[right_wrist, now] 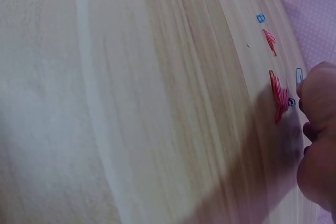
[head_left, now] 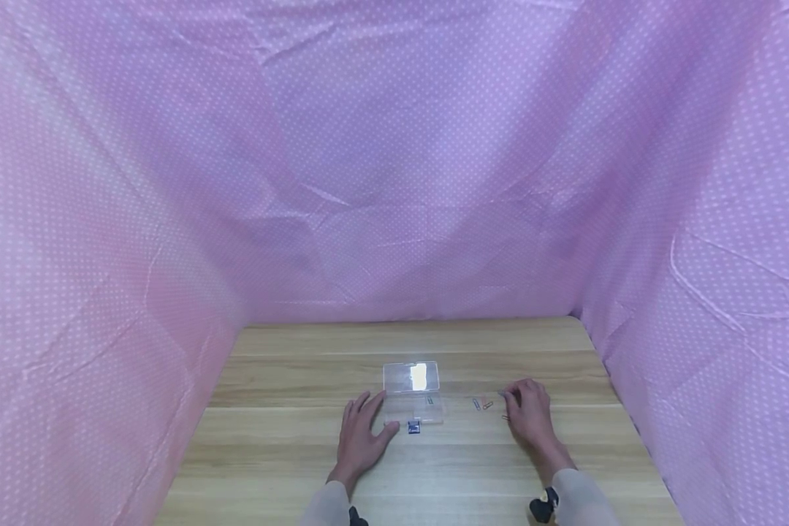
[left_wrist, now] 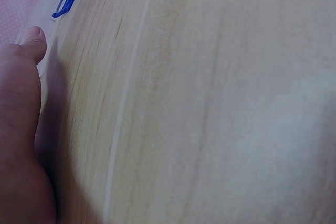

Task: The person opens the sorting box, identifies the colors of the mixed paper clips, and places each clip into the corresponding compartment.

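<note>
A clear plastic box (head_left: pixel 401 409) lies with its lid (head_left: pixel 397 378) folded back on the far side. My left hand (head_left: pixel 363 437) rests at its left end, fingers spread and fairly straight, thumb by the near left corner. A small blue latch-like piece (left_wrist: pixel 65 2) sits at the box's front edge. Inside the box, toward the right, is a paper clip (head_left: pixel 430 400). Off to the right, my right hand (head_left: pixel 530 410) pinches a blue paper clip (right_wrist: pixel 299 74) between thumb and fingertips, low over the table. The pinching fingertips are partly hidden in the right wrist view.
Between box and right hand lie a few loose paper clips (head_left: pixel 476 403). Red and pink clips (right_wrist: pixel 279 95) show up close by the right hand, with another blue clip (right_wrist: pixel 261 18) farther off. Pink dotted cloth (head_left: pixel 408 183) walls the wooden table (head_left: pixel 289 438) at back and sides.
</note>
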Demonstrator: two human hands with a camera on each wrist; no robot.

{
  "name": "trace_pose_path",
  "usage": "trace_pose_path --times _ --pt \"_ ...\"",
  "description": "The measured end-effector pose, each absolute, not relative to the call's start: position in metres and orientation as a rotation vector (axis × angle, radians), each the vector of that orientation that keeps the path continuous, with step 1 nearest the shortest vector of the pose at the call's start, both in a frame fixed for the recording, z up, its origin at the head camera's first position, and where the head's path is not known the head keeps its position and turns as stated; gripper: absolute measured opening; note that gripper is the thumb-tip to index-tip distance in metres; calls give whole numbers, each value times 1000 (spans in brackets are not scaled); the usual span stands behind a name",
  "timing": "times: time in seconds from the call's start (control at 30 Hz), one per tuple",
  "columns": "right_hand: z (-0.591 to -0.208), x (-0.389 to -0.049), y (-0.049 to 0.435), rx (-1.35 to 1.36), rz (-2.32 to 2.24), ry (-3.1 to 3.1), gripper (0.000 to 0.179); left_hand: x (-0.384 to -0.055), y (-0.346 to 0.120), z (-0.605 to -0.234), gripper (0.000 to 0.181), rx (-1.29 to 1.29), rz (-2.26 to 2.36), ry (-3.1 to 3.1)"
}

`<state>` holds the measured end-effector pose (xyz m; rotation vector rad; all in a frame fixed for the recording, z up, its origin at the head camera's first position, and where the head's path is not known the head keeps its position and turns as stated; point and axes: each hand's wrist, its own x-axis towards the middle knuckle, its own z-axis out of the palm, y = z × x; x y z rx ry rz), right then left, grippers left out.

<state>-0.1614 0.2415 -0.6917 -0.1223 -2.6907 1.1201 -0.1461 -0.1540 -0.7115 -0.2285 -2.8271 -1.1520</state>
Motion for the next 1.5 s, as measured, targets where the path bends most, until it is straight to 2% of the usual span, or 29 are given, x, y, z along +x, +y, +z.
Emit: trace_pose_path --times 0.5,0.8,1.13,1.5 --pt "-681 -159 238 -167 1197 -2690 14 -148 -156 -711 74 -221 -1159 -2843" --pt "-673 -156 229 -141 1187 -2648 11 -149 -156 -713 72 -228 -1140 -2818" --pt "-664 -151 217 -175 1390 -2683 14 -150 -156 -713 74 -204 -1143 -2859" --pt "-659 -156 194 51 1142 -2583 8 -148 -157 -713 74 -203 -1144 -2854"
